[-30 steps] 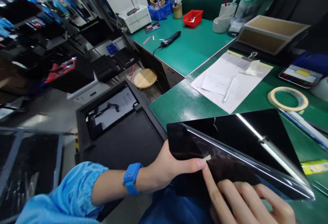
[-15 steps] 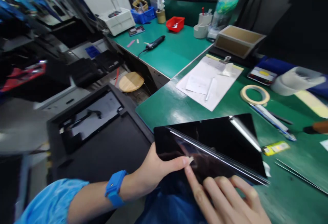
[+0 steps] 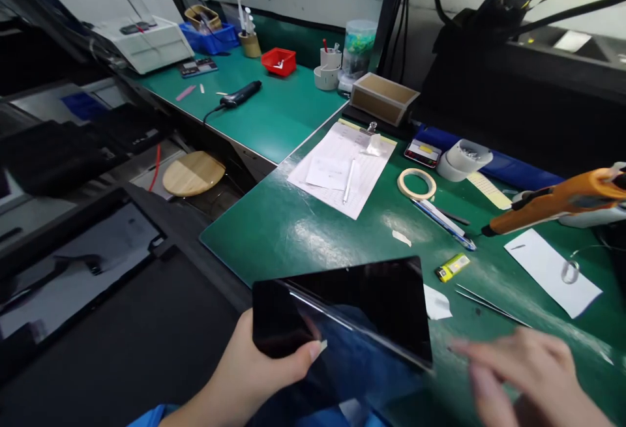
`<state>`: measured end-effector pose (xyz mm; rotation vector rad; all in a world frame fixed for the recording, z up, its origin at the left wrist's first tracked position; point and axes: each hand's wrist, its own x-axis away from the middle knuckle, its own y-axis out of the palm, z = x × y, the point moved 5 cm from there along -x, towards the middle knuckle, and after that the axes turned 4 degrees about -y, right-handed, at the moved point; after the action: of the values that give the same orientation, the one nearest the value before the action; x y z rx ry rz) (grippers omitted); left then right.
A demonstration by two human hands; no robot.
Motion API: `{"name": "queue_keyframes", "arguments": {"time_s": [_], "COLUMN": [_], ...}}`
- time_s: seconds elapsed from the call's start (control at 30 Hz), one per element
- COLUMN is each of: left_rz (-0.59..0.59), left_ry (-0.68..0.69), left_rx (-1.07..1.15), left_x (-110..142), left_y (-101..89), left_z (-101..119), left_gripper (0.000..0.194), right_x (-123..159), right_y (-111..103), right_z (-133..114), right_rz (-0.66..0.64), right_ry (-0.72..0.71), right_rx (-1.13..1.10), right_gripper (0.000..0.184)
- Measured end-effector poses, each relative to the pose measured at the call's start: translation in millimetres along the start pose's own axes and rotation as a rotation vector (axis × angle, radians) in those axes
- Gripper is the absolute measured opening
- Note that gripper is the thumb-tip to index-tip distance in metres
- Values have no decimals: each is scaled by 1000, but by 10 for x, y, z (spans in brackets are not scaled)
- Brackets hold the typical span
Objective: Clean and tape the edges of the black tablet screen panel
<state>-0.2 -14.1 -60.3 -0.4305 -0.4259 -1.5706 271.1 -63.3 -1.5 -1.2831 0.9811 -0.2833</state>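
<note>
Thing in hand: we are holding a flat black glass tablet screen point(image 3: 342, 313) at the near edge of the green worktop point(image 3: 303, 231). It is tilting a little, with its near left corner up in our grip.
Left hand: our left hand point(image 3: 254, 375) is gripping the near left corner of the black screen. Our thumb is lying on top of the glass and the other fingers are hiding under it.
Right hand: our right hand point(image 3: 523, 375) is hovering just to the right of the screen, not touching it. The fingers are spreading loosely and holding nothing. It is blurry, so we cannot tell more.
Clear film: a thin see-through film point(image 3: 362, 355) seems to be lifting off the near part of the glass. It is hard to see, so we are only guessing here.
Done so far: we think the screen is picked up and the film is partly loose.
Left to do: we think the film is not yet fully off, because it is hanging at the near edge.
Nearby bits: a small white scrap point(image 3: 436, 303) is lying just beside the screen's right corner. A little yellow block point(image 3: 452, 267) and thin metal tweezers point(image 3: 489, 303) are lying near it.
Farther back: a white paper on a clipboard point(image 3: 342, 169) and a ring of pale tape point(image 3: 417, 184) are lying well apart from our hands.
</note>
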Motion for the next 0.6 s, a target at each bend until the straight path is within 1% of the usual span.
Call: {"name": "queue_keyframes", "arguments": {"time_s": [0.07,0.13,0.2,0.27,0.33,0.43,0.53,0.6], "left_rz": [-53,-82,-83,-74,-80,-102,-135,-159], "left_ry": [6,10,12,16,13,-6,7,36], "left_rx": [-54,-90,-108,-117,-117,-116,-129,-140], "left_x": [-11,-26,-32,-27,-20,-26,-50,-56], "left_y": [29,38,32,22,18,11,7,10], "left_z": [-12,-37,-63,-80,-92,-120,-141,-136], "left_gripper": [13,14,14,15,16,16,18,19], "right_x": [27,38,58,94,133,157,92,-21], "right_y": [50,169,317,450,531,498,304,200], "right_z": [281,479,582,626,641,635,577,507], "right_rz": [14,32,50,72,89,123,208,224], "right_ry": [106,182,205,205,205,238,316,341], "right_rx": [-42,-79,-100,-126,-158,-190,-228,-300], "right_gripper": [26,30,27,23,22,19,23,19]}}
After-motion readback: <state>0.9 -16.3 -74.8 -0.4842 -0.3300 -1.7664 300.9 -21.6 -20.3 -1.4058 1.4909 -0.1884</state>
